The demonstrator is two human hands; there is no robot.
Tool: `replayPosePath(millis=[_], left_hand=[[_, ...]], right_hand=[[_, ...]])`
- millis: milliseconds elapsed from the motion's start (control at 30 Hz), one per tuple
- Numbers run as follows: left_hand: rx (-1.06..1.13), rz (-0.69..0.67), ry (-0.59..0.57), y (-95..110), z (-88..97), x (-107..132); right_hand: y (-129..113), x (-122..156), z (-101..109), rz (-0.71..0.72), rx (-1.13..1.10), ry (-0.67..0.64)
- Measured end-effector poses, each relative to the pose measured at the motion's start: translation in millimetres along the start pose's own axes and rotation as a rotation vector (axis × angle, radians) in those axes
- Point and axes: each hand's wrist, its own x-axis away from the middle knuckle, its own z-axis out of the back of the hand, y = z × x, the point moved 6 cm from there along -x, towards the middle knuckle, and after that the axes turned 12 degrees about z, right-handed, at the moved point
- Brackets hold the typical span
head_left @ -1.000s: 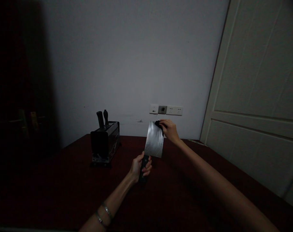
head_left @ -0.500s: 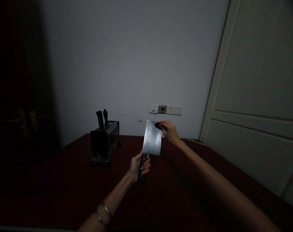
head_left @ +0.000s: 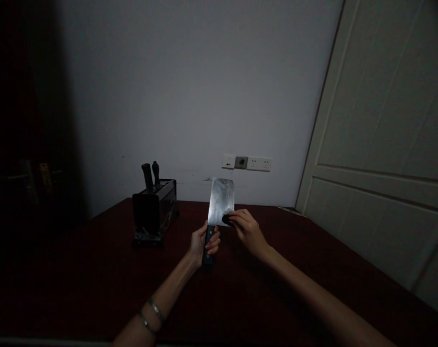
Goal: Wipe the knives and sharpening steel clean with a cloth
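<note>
My left hand [head_left: 203, 242] is closed round the black riveted handle of a cleaver [head_left: 220, 196], whose wide steel blade points up and away from me. Pinched in the fingers of my right hand [head_left: 248, 230] is a small black pad [head_left: 226, 219], lying against the lower right part of the blade. Its exact kind is too dark to make out. My fingers hide part of the pad and the blade's right edge.
A dark knife block [head_left: 154, 212] with two black-handled tools stands at the left of the dark red table [head_left: 106, 270]. Wall sockets [head_left: 246, 162] sit on the pale wall behind. A panelled door [head_left: 378, 144] rises at the right.
My right hand has slid the black pad down the blade, from near its top to its lower right part. The cleaver and my left hand have shifted slightly left.
</note>
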Motion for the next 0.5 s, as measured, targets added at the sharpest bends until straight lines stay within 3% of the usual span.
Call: replayPosePath(millis=[200,500], left_hand=[[0.007,-0.002,0.015,-0.5,-0.1,0.0],[-0.006,-0.034,-0.016,4.5,-2.7,0.4]], right_hand=[[-17.6,4.5,-0.3,0.005,0.003,-0.021],[-13.6,-9.7,-2.2,-0.03,-0.017,-0.064]])
